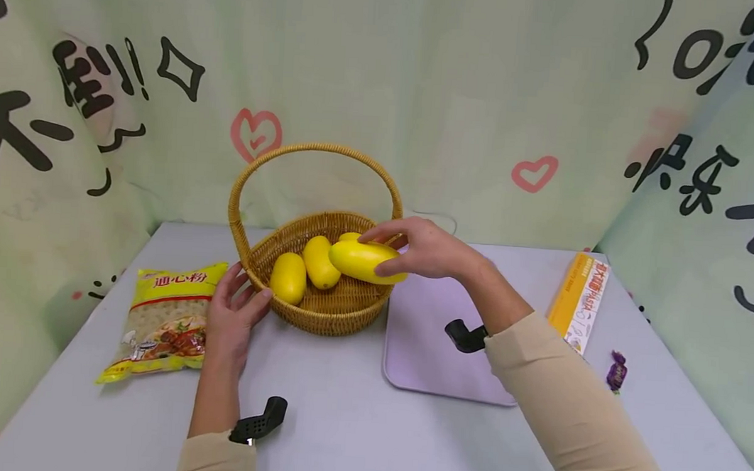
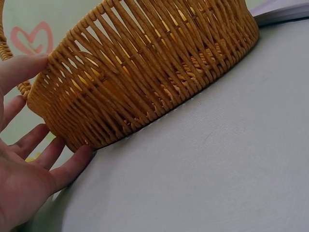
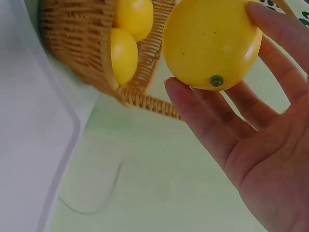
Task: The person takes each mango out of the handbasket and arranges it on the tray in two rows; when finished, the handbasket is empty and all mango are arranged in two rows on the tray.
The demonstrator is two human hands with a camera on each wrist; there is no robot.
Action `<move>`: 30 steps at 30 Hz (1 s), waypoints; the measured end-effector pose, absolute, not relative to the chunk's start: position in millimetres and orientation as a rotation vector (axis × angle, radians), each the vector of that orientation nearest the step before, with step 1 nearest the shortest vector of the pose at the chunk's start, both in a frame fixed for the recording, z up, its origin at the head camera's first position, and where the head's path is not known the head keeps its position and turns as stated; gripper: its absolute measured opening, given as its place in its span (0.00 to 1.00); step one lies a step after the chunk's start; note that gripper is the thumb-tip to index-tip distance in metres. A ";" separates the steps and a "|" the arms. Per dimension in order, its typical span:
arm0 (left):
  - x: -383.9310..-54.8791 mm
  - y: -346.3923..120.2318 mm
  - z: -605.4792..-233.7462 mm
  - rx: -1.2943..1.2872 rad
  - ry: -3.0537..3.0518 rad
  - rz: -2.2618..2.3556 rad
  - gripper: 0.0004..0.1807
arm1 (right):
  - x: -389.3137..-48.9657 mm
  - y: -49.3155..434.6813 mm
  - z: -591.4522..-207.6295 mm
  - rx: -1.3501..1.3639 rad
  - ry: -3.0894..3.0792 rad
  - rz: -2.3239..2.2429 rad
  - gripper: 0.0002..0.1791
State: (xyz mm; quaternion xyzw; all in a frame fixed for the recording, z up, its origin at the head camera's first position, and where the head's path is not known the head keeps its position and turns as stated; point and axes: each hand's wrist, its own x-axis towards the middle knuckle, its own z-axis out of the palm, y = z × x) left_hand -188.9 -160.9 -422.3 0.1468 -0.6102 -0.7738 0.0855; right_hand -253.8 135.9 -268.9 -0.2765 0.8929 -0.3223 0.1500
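My right hand [image 1: 424, 246] holds a smooth yellow oblong fruit [image 1: 364, 261] over the right side of a wicker basket [image 1: 330, 324]. Thumb and fingers pinch it from opposite sides; a small green stem end shows on the fruit [image 3: 212, 46] in the right wrist view. Inside the basket lie more yellow fruits [image 1: 289, 278], one partly hidden behind the held one. At the basket's left end, my left hand [image 1: 235, 313] grips the woven side, thumb at the rim and fingers [image 2: 72, 166] along the lower wall.
A bag of macaroni [image 1: 170, 321] lies left of the basket, close to my left hand. To the right is a lilac tray [image 1: 434, 359], under my right forearm. Farther right are a pasta box [image 1: 580, 299] and a purple wrapped candy [image 1: 616, 372]. A printed curtain [image 1: 486, 113] surrounds the table.
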 end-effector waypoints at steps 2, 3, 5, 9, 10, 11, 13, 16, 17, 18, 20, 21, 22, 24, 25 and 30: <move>-187.9 -161.7 -423.3 0.444 -1.815 -2.313 0.43 | -253.6 141.1 -265.4 -0.788 2.574 -0.923 0.27; -187.6 -162.3 -423.9 0.444 -1.812 -2.316 0.43 | -253.5 143.7 -264.0 -0.785 2.578 -0.924 0.27; -186.8 -163.7 -425.0 0.450 -1.813 -2.316 0.43 | -252.8 149.1 -262.2 -0.771 2.579 -0.940 0.28; -185.7 -165.1 -427.5 0.458 -1.819 -2.314 0.43 | -253.1 162.1 -262.6 -0.760 2.584 -0.965 0.28; -185.5 -165.1 -428.0 0.460 -1.821 -2.314 0.43 | -253.2 165.9 -262.6 -0.752 2.585 -0.967 0.28; -185.5 -165.0 -428.4 0.459 -1.820 -2.317 0.43 | -253.4 169.9 -262.7 -0.749 2.587 -0.963 0.28; -185.7 -164.9 -428.8 0.456 -1.822 -2.319 0.43 | -253.9 178.3 -262.6 -0.729 2.595 -0.950 0.27; -186.5 -164.8 -428.8 0.454 -1.830 -2.313 0.43 | -254.6 190.0 -262.5 -0.703 2.600 -0.931 0.27; -186.8 -164.7 -428.6 0.453 -1.834 -2.309 0.43 | -255.1 193.8 -262.8 -0.691 2.600 -0.927 0.27; -187.0 -164.5 -428.3 0.452 -1.837 -2.305 0.43 | -255.2 197.3 -262.8 -0.673 2.599 -0.926 0.27; -187.5 -163.9 -427.9 0.453 -1.840 -2.302 0.43 | -255.7 204.3 -263.2 -0.637 2.600 -0.927 0.27; -187.8 -163.6 -427.6 0.452 -1.838 -2.304 0.43 | -255.9 208.0 -263.4 -0.616 2.603 -0.930 0.27; -188.1 -163.2 -427.6 0.449 -1.836 -2.305 0.43 | -256.1 211.6 -263.9 -0.596 2.606 -0.933 0.27; -188.6 -162.3 -427.4 0.441 -1.830 -2.313 0.42 | -256.3 218.2 -264.8 -0.558 2.615 -0.944 0.28; -188.6 -162.1 -427.3 0.439 -1.826 -2.316 0.42 | -256.8 221.3 -265.7 -0.543 2.620 -0.948 0.28; -188.6 -161.9 -427.3 0.431 -1.821 -2.318 0.42 | -259.6 231.5 -274.0 -0.438 2.636 -0.977 0.30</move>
